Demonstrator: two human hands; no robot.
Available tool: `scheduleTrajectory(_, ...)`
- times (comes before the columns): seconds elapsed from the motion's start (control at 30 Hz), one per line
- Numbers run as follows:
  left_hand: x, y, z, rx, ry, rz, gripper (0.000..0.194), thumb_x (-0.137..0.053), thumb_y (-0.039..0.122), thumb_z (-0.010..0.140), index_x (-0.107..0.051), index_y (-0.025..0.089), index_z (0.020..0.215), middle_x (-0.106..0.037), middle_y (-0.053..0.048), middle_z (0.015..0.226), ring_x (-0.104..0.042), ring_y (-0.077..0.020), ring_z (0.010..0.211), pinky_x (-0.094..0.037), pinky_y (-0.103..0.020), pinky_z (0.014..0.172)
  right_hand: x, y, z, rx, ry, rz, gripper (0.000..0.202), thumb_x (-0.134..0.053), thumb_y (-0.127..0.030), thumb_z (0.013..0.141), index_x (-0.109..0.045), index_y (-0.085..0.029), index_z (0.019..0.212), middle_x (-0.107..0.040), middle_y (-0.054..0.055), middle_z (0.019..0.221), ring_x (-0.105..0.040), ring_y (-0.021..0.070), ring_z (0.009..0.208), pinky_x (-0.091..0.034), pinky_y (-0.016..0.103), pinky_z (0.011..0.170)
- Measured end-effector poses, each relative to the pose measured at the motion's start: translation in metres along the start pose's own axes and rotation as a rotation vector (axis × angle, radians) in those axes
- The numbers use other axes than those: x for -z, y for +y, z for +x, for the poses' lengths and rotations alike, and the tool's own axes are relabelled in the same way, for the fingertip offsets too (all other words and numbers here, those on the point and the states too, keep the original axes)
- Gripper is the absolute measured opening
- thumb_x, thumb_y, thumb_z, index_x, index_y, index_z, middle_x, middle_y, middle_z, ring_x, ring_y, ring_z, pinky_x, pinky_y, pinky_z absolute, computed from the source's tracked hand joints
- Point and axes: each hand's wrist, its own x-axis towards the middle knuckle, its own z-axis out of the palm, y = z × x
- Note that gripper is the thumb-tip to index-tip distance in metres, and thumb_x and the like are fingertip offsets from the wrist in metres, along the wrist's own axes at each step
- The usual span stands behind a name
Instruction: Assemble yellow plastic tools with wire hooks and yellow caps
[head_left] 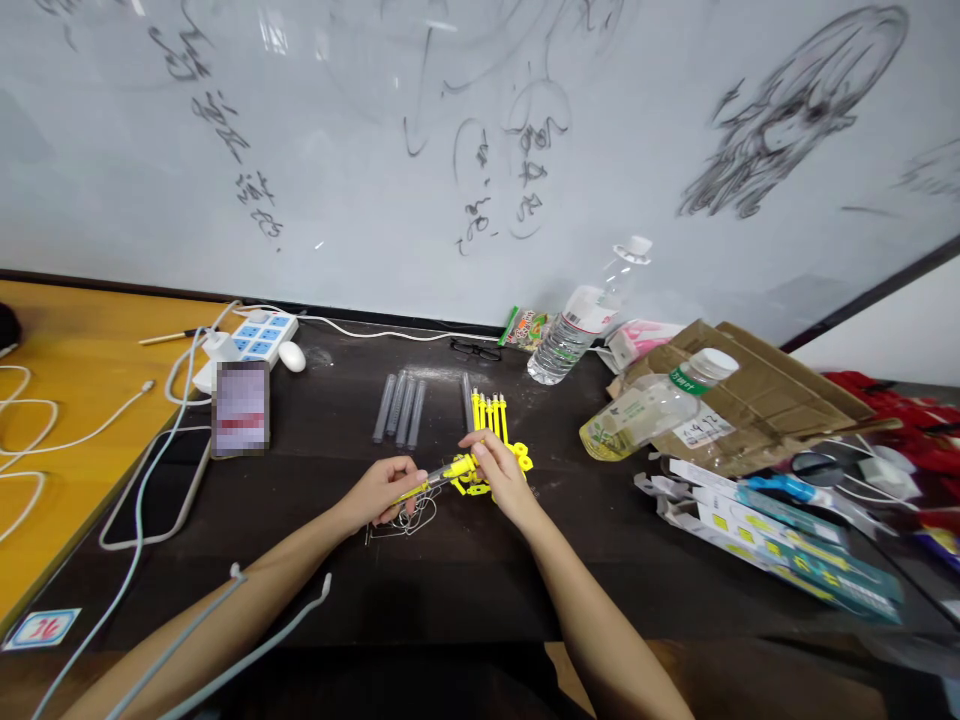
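My left hand (390, 488) is closed on the lower yellow end of a slim tool with a clear and metallic middle (441, 475). My right hand (501, 478) pinches the thicker yellow upper end, so both hands hold this one piece at a slant above the table. Below the left fingers lies a tangle of thin silvery wire (420, 518). Beyond the right hand several yellow rods with metal tips (491, 408) lie side by side, with small yellow ring-shaped parts (523, 458) near them. Several clear plastic tubes (401, 412) lie further back.
A water bottle (574, 335), a drink bottle (637, 415), cardboard (757, 385) and opened boxes (787, 540) crowd the right. At left are a phone (240, 408), a dark tablet-like device (161, 488), a power strip (262, 338) and white cables (139, 520). A whiteboard (360, 180) stands behind.
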Motion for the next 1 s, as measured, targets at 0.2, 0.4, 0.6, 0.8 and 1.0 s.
scheduleTrajectory(0.2,0.0007,-0.0028,0.0005,0.000,-0.007,0.020,0.044,-0.057,0.060,0.078,-0.045,0.018,0.074,-0.059,0.004,0.051,-0.030,-0.0015,0.024,-0.015,-0.012,0.024,-0.0052,0.0031,0.0007,-0.007,0.063,-0.031,0.020,-0.042,-0.034,0.090,-0.058,-0.021,0.091,-0.039,-0.003,0.064,-0.037,0.0121,0.053,-0.034,0.024,0.050)
scheduleTrajectory(0.4,0.0016,-0.0035,0.0017,0.001,-0.005,0.016,0.046,-0.057,0.062,0.077,-0.044,0.018,0.074,-0.059,0.004,0.051,-0.030,-0.0012,0.024,-0.015,-0.012,0.024,-0.0007,0.0012,0.0011,0.013,0.023,0.126,0.026,-0.043,-0.019,0.075,-0.055,-0.021,0.098,-0.043,-0.002,0.074,-0.044,0.0120,0.060,-0.041,0.024,0.054)
scheduleTrajectory(0.6,0.0007,-0.0002,0.0002,0.008,0.003,0.031,0.047,-0.057,0.062,0.076,-0.044,0.017,0.074,-0.059,0.004,0.052,-0.030,-0.0012,0.024,-0.016,-0.012,0.024,-0.0032,0.0040,0.0024,-0.065,0.097,0.023,0.022,-0.043,-0.036,0.088,-0.057,-0.020,0.085,-0.041,-0.003,0.066,-0.037,0.0089,0.048,-0.033,0.022,0.044)
scheduleTrajectory(0.8,0.0004,-0.0008,0.0004,0.010,0.004,0.040,0.045,-0.057,0.061,0.077,-0.044,0.018,0.073,-0.060,0.004,0.052,-0.031,-0.0019,0.024,-0.016,-0.013,0.025,-0.0023,0.0053,0.0029,-0.005,0.095,0.103,0.017,-0.046,-0.023,0.078,-0.054,-0.022,0.094,-0.037,-0.005,0.065,-0.039,0.0103,0.051,-0.039,0.022,0.047)
scheduleTrajectory(1.0,0.0005,-0.0012,0.0004,0.008,0.008,0.039,0.045,-0.056,0.061,0.077,-0.044,0.018,0.074,-0.060,0.004,0.052,-0.030,-0.0019,0.024,-0.015,-0.013,0.024,-0.0007,0.0013,0.0011,-0.047,0.083,0.098,0.018,-0.044,-0.029,0.082,-0.055,-0.023,0.095,-0.046,-0.002,0.075,-0.044,0.0107,0.052,-0.040,0.023,0.045)
